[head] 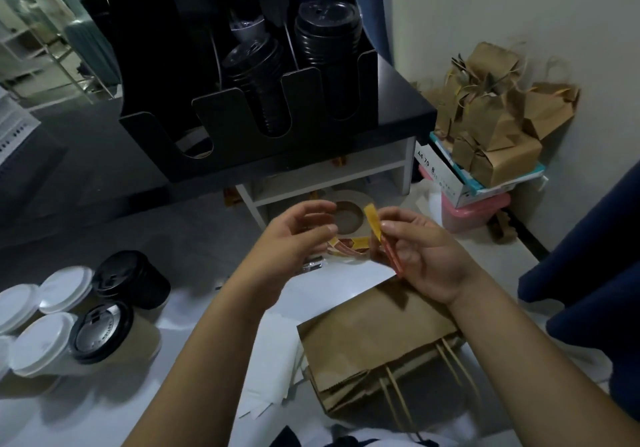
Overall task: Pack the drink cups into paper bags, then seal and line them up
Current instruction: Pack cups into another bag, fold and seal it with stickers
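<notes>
Brown kraft paper marks the paper bag (374, 336), which lies flat on the white surface (194, 239) just below both raised hands, its twisted handles (450, 363) pointing back toward the person. The right hand (419, 256) pinches a yellow-and-orange sticker strip (373, 225) between thumb and fingers, with the strip's upper end standing above the thumb. The left hand (298, 235) is beside it with its fingers curled toward a pale sticker roll (348, 220) that shows between the two hands. Motion blur hides whether this hand actually grips anything. A curl of printed backing (349, 247) hangs under the roll. The drink cups (100, 332) stand clustered well apart at the left edge, none in the bag. Two have black lids and the rest white lids (65, 284). White paper sheets (273, 360) lie touching the bag's left side. Behind the hands, a black organiser (156, 135) on a dark shelf holds stacks of black lids (325, 31) in its upright slots. By the right wall, a heap of filled paper bags (491, 117) rests on a printed box (485, 187), which sits on a pink container (474, 213). Dark blue cloth (588, 256) covers the right edge.
</notes>
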